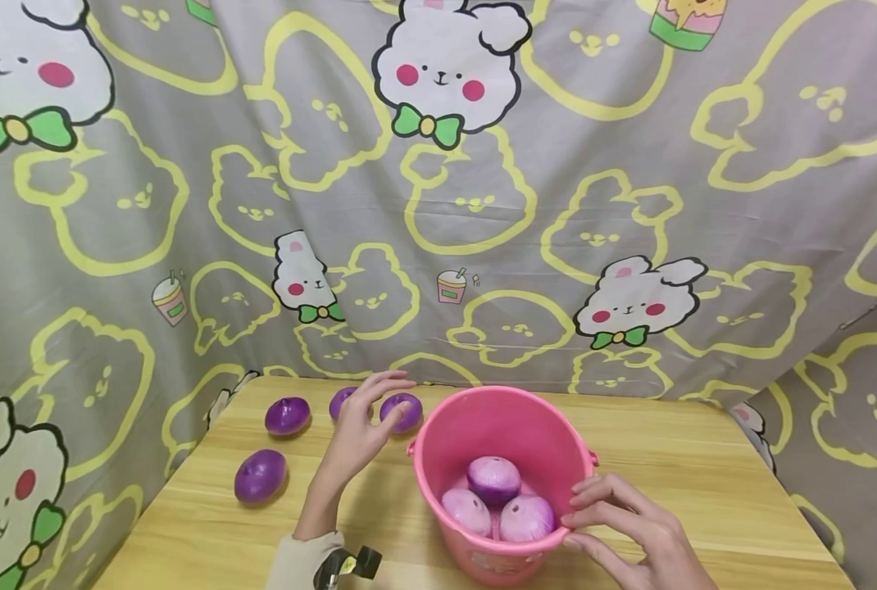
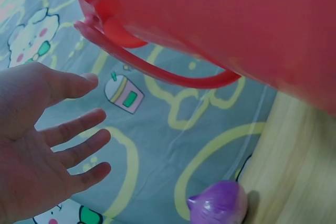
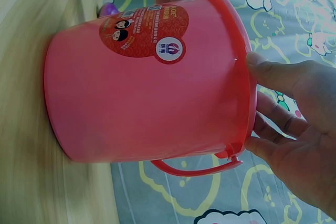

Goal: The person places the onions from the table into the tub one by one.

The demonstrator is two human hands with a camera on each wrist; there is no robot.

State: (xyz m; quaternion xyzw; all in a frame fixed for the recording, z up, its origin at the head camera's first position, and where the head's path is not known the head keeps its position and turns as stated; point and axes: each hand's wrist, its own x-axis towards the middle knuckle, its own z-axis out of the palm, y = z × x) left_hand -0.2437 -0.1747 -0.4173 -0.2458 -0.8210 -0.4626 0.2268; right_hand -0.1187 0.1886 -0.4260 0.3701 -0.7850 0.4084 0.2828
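A pink bucket stands upright on the wooden table, with three purple onions lying at its bottom. My right hand pinches the bucket's rim at its near right side, thumb outside and fingers over the edge, as the right wrist view also shows. To the left of the bucket my left hand is raised above the table, fingers spread and slightly bent, holding nothing. Behind and beside it are a purple onion and another onion, partly hidden by the hand.
Two more onions, a rear onion and a front onion, lie on the left part of the wooden table. The bucket's handle hangs down along its side. A grey rabbit-print curtain hangs behind the table.
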